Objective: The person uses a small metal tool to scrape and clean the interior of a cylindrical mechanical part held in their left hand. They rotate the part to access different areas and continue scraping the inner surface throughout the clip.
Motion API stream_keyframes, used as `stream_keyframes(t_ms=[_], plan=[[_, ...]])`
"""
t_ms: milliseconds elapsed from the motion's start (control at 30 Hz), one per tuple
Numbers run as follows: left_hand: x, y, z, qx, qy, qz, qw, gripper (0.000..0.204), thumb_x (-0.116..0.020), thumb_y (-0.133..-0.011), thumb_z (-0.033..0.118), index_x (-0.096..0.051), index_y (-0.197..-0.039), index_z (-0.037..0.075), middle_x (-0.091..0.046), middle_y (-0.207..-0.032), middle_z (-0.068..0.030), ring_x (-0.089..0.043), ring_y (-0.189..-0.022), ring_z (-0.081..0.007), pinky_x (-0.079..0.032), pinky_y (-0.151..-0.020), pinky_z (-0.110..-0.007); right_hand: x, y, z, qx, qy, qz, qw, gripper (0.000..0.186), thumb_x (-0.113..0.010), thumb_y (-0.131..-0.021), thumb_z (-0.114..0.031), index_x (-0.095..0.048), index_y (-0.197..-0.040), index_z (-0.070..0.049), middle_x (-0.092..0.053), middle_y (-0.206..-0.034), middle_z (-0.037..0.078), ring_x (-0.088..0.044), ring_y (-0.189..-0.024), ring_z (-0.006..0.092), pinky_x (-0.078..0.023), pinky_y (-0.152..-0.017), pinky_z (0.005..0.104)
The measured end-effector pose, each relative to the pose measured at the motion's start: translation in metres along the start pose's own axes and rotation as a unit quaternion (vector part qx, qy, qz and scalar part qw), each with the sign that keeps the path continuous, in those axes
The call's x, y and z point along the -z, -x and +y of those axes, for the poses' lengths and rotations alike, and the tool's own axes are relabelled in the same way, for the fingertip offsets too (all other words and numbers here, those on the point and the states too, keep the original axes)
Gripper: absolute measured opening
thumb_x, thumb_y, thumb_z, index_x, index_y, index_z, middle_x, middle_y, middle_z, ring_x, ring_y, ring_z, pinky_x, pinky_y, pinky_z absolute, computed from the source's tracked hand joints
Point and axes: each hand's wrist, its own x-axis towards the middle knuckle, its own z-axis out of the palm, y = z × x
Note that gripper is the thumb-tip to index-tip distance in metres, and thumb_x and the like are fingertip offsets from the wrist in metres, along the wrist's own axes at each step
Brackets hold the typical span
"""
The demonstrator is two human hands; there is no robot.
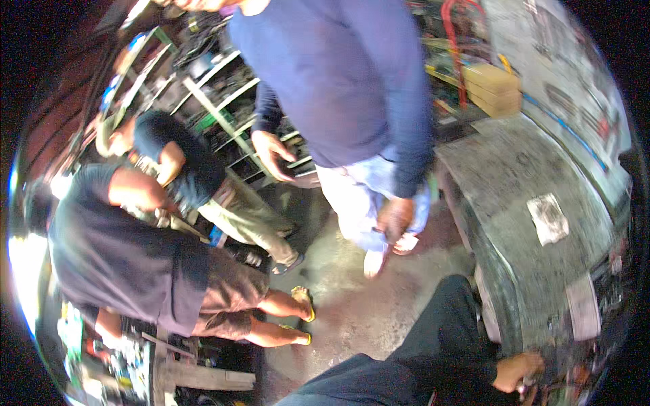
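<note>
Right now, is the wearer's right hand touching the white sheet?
No, the right hand is clearly apart from the white sheet on the gray tabletop.

Tabletop [501, 176] grey, box [493, 89] tan, tubing [452, 40] red, wearer's trousers [440, 325] black

Left-edge glare | soft blur, probably motion | bent rim, black corners

Small object [525, 390] at the right hand [518, 371], blurred beyond recognition.
</note>
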Motion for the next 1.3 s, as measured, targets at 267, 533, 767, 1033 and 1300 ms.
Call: stream_keyframes(t_ms=[267,533,767,1033,1300], plan=[[0.048,-0.015,0.035,-0.077,0.045,0.124,0.988,0.05,-0.083,-0.073,0.027,-0.068,-0.112,0.0,-0.068,-0.111,-0.0221,-0.063,-0.11,-0.0447,-0.052,-0.094,-0.055,-0.023,0.028,-0.143,0.13,0.005,0.052,0.99,0.032,-0.077,-0.097,-0.028,-0.077,-0.104,0.003,-0.078,-0.088,0.015,-0.069,-0.071,0.0268,-0.058,-0.065,0.04],[0.046,-0.026,0.016,-0.033,0.065,-0.054,0.996,0.051,-0.081,-0.071,0.028,-0.064,-0.111,0.001,-0.063,-0.112,-0.0201,-0.059,-0.11,-0.0424,-0.048,-0.094,-0.054,-0.014,0.021,-0.129,0.083,0.016,0.044,0.995,0.03,-0.077,-0.098,-0.025,-0.077,-0.105,0.004,-0.078,-0.088,0.014,-0.068,-0.069,0.0233,-0.057,-0.063,0.0367],[0.019,-0.004,0.018,-0.014,-0.008,0.104,0.994,0.075,-0.086,-0.063,0.023,-0.061,-0.128,-0.005,-0.06,-0.133,-0.025,-0.053,-0.128,-0.0467,-0.04,-0.114,-0.055,-0.024,0.018,-0.144,0.042,-0.075,0.02,0.996,0.026,-0.078,-0.097,-0.021,-0.078,-0.103,0.004,-0.076,-0.085,0.009,-0.065,-0.067,0.0157,-0.054,-0.058,0.0296],[0.035,-0.021,0.024,-0.057,0.003,0.043,0.997,0.077,-0.085,-0.053,0.026,-0.065,-0.121,-0.005,-0.063,-0.122,-0.0217,-0.056,-0.122,-0.0432,-0.039,-0.114,-0.055,-0.015,0.016,-0.141,0.058,0.096,0.049,0.993,0.031,-0.078,-0.096,-0.023,-0.078,-0.111,0.005,-0.08,-0.102,0.015,-0.074,-0.081,0.023,-0.061,-0.068,0.0351],[0.026,-0.021,0.022,-0.068,-0.02,0.03,0.997,0.077,-0.08,-0.051,0.029,-0.066,-0.119,-0.004,-0.064,-0.116,-0.0217,-0.057,-0.119,-0.0428,-0.039,-0.113,-0.054,-0.012,0.02,-0.147,0.085,0.074,0.033,0.993,0.035,-0.077,-0.097,-0.026,-0.078,-0.111,0.006,-0.08,-0.103,0.015,-0.074,-0.082,0.0239,-0.061,-0.07,0.0364]])
